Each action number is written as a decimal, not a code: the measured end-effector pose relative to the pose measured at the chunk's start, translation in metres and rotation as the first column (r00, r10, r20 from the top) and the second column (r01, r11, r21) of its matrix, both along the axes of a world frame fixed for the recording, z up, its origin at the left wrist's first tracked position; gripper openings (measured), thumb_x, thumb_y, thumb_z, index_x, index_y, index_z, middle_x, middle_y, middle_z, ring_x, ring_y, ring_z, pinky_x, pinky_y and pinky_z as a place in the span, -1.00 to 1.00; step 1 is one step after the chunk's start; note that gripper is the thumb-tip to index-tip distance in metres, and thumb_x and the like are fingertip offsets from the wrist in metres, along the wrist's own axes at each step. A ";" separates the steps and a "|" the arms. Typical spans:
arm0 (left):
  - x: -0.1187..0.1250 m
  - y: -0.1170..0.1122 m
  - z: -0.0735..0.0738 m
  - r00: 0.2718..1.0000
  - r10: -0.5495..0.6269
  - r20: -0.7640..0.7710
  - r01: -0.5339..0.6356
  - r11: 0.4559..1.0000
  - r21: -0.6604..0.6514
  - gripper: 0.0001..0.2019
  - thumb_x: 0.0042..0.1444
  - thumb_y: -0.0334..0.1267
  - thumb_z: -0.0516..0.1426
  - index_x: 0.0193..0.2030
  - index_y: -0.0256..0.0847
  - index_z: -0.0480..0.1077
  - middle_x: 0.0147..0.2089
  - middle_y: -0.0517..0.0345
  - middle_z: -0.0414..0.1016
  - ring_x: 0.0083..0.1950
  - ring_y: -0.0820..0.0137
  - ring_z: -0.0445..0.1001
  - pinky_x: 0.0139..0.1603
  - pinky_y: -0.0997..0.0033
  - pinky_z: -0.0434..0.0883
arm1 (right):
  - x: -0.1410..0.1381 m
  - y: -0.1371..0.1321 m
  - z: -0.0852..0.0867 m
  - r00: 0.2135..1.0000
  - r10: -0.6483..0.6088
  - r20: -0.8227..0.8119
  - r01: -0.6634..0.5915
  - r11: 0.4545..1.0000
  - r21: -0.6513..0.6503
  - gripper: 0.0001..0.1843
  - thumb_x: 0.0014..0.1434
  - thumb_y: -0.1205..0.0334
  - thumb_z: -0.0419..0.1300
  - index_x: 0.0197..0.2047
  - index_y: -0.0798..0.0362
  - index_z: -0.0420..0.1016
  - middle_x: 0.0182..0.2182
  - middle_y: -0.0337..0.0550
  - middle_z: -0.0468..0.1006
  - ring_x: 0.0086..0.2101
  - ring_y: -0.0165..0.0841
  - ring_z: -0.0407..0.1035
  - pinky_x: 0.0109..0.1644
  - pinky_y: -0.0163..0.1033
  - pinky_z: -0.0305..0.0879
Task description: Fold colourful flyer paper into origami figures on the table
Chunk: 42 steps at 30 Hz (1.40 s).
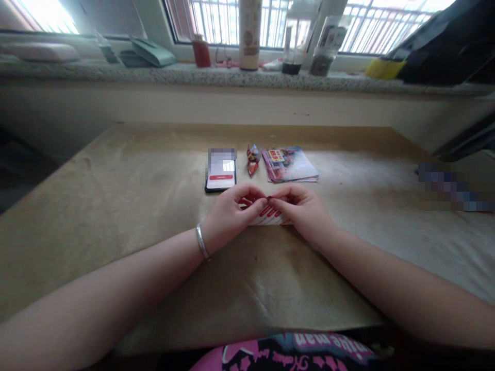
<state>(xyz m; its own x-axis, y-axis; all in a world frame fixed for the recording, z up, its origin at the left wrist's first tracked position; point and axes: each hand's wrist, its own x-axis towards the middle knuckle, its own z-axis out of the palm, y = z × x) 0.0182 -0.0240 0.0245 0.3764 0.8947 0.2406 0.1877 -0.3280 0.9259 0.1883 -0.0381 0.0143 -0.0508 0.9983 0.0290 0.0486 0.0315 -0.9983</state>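
My left hand [238, 207] and my right hand [303, 208] meet over the middle of the table, thumbs and fingers pinched together. Between them is a piece of printed paper [266, 218], white with red markings, its near edge at the tabletop. Both hands grip its upper part, which the fingers partly hide. A silver bracelet circles my left wrist. Just beyond my left hand lies a phone [221, 172] with a lit screen. Small folded paper shapes [252, 161], red and multicoloured, rest to its right. Beyond my right hand is a stack of colourful printed sheets [291, 164].
The table [154, 180] has a pale brown cover. A blurred-out flat item [452, 188] lies at the right edge. Behind, a stone windowsill [162, 76] holds a red container [201, 51], a tall bottle [249, 36], clear containers and a dark bag [436, 51].
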 end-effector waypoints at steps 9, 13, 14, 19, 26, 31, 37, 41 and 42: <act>-0.002 -0.002 0.005 0.987 0.105 -0.123 -0.091 0.989 0.118 -0.84 0.04 -0.20 0.19 -0.40 -0.27 0.43 -0.42 0.20 0.48 -0.40 0.50 0.43 -0.35 0.53 0.38 | -0.001 0.002 -0.001 1.000 0.008 -0.003 -0.008 1.000 0.002 -0.65 -0.14 -0.04 0.36 -0.44 0.06 0.46 -0.60 -0.30 0.42 -0.57 -0.47 0.27 -0.50 -0.33 0.17; 0.000 -0.003 0.005 0.987 0.118 -0.113 -0.109 0.990 0.090 -0.83 0.04 -0.19 0.19 -0.42 -0.28 0.43 -0.43 0.20 0.48 -0.41 0.50 0.42 -0.38 0.54 0.37 | -0.002 0.001 0.000 0.999 0.015 0.037 -0.015 1.000 -0.001 -0.66 -0.10 -0.03 0.34 -0.43 0.07 0.45 -0.59 -0.29 0.43 -0.56 -0.46 0.29 -0.51 -0.33 0.19; 0.000 -0.003 0.005 0.988 0.114 -0.105 -0.106 0.991 0.076 -0.82 0.05 -0.18 0.19 -0.41 -0.28 0.43 -0.43 0.20 0.48 -0.41 0.49 0.43 -0.38 0.54 0.37 | -0.002 0.000 0.001 0.998 0.017 0.053 -0.017 1.000 0.007 -0.67 -0.10 -0.02 0.34 -0.42 0.07 0.45 -0.58 -0.28 0.44 -0.56 -0.46 0.30 -0.51 -0.33 0.20; -0.002 -0.001 0.005 0.992 0.108 -0.058 -0.109 0.994 -0.017 -0.80 0.03 -0.16 0.19 -0.41 -0.29 0.42 -0.44 0.19 0.48 -0.43 0.50 0.42 -0.43 0.55 0.36 | 0.000 -0.001 0.006 0.997 0.040 0.069 -0.041 0.999 0.019 -0.73 0.00 0.01 0.26 -0.38 0.04 0.43 -0.51 -0.26 0.49 -0.51 -0.44 0.35 -0.44 -0.31 0.29; -0.004 0.002 0.006 0.992 0.113 -0.055 -0.116 0.991 -0.069 -0.81 0.01 -0.18 0.19 -0.43 -0.30 0.41 -0.45 0.19 0.48 -0.44 0.50 0.41 -0.44 0.56 0.37 | 0.002 0.012 0.013 0.990 0.081 0.117 -0.085 0.996 0.025 -0.73 -0.03 0.02 0.27 -0.41 0.06 0.43 -0.52 -0.24 0.50 -0.50 -0.44 0.34 -0.41 -0.30 0.28; -0.006 0.004 0.005 0.991 0.091 -0.094 -0.098 0.993 -0.073 -0.78 0.03 -0.16 0.19 -0.42 -0.31 0.43 -0.43 0.17 0.48 -0.42 0.50 0.41 -0.44 0.56 0.34 | 0.001 0.020 0.024 0.923 0.116 0.367 -0.178 0.974 0.141 -0.80 0.00 0.11 0.24 -0.39 0.08 0.49 -0.51 -0.23 0.49 -0.50 -0.45 0.30 -0.43 -0.31 0.20; -0.010 0.008 0.002 0.988 0.094 -0.126 -0.104 0.992 -0.073 -0.74 0.03 -0.10 0.19 -0.40 -0.31 0.45 -0.40 0.13 0.50 -0.40 0.47 0.42 -0.42 0.53 0.36 | 0.001 0.028 0.035 0.802 0.119 0.585 -0.294 0.932 0.212 -0.88 0.04 0.20 0.20 -0.44 0.07 0.49 -0.56 -0.28 0.41 -0.52 -0.48 0.19 -0.46 -0.32 0.07; -0.011 0.012 0.002 0.986 0.069 -0.152 -0.084 0.992 -0.092 -0.71 0.05 -0.06 0.18 -0.36 -0.30 0.47 -0.37 0.11 0.53 -0.37 0.44 0.45 -0.40 0.50 0.37 | 0.001 0.035 0.037 0.756 0.141 0.639 -0.356 0.908 0.220 -0.91 0.02 0.25 0.19 -0.47 0.06 0.45 -0.54 -0.28 0.39 -0.51 -0.48 0.19 -0.45 -0.31 0.09; -0.011 0.013 0.002 0.984 0.066 -0.167 -0.081 0.993 -0.085 -0.71 0.05 -0.06 0.18 -0.36 -0.30 0.47 -0.36 0.10 0.53 -0.36 0.43 0.46 -0.38 0.49 0.38 | 0.001 0.037 0.036 0.757 0.145 0.637 -0.354 0.911 0.213 -0.90 0.02 0.24 0.20 -0.48 0.06 0.45 -0.54 -0.28 0.39 -0.51 -0.48 0.19 -0.45 -0.31 0.09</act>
<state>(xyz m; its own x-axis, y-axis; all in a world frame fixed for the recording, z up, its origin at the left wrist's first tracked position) 0.0068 -0.0106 0.0262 0.3362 0.9368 0.0972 0.3595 -0.2230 0.9061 0.1895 -0.0010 0.0505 -0.4075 0.8906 0.2019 0.5743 0.4218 -0.7016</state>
